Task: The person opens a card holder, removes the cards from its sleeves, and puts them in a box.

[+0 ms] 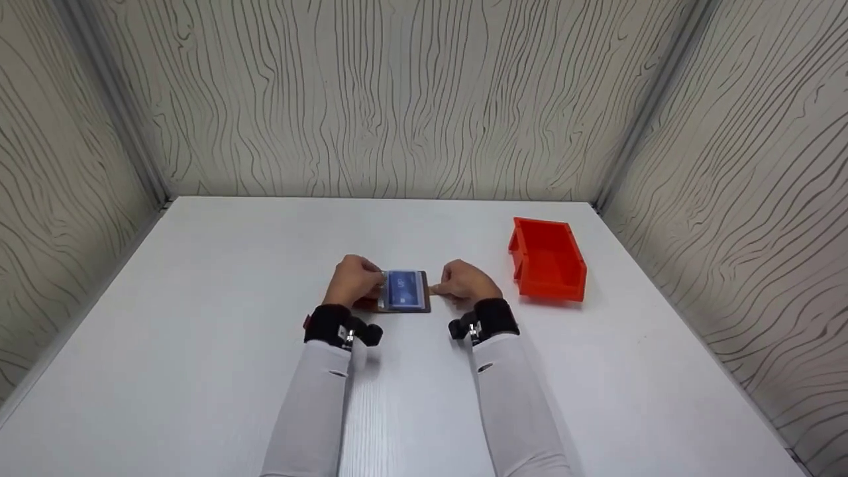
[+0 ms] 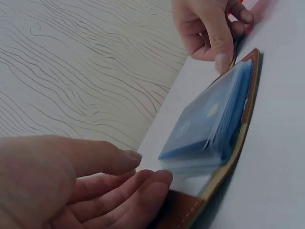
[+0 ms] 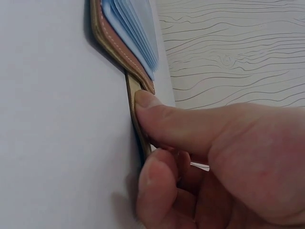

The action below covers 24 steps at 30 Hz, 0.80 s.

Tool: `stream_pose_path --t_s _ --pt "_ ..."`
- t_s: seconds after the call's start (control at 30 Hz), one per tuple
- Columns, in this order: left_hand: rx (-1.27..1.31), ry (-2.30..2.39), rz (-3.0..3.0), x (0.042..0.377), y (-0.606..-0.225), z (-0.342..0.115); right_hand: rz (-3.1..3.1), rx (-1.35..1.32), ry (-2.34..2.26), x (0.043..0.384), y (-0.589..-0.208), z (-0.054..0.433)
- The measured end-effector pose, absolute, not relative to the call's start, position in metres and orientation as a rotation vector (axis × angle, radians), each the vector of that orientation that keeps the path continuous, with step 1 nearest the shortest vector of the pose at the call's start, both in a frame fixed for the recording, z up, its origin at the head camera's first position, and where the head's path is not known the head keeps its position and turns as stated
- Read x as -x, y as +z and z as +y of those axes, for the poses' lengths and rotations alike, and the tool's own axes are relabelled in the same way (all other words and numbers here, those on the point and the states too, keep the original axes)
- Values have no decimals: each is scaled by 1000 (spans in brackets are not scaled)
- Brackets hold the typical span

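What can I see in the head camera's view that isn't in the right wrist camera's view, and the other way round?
Only the head view: the red bin, the left hand and the white sleeves on both arms.

Only the right wrist view: the pale stitching along the card holder's brown edge, too small to make out from the head.

Both: the card holder, the right hand with its fingers at the strap, the white table and the patterned wall.

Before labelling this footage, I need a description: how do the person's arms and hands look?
Pale sleeves cover both arms, each with a small dark mark; black wristbands bear dark knobs. The left hand and right hand are gloveless.
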<state>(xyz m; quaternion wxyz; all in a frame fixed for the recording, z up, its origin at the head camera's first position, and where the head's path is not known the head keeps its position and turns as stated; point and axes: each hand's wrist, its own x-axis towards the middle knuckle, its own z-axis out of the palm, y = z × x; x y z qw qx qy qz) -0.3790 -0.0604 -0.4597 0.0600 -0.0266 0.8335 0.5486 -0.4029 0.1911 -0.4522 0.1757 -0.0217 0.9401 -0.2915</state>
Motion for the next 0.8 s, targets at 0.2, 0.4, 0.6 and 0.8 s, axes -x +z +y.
stream_pose_path --t_s 0.2,0.4,0.6,0.8 --pt "180 1792 2421 379 -469 -53 2662 52 -853 402 -454 189" --pt "219 1840 2406 379 -474 -54 2672 80 -845 403 -455 188" --pt "246 1867 2378 380 -474 -54 2672 104 -859 403 -454 188" --pt "261 1873 2352 382 -475 -53 2679 123 -799 399 -447 187"
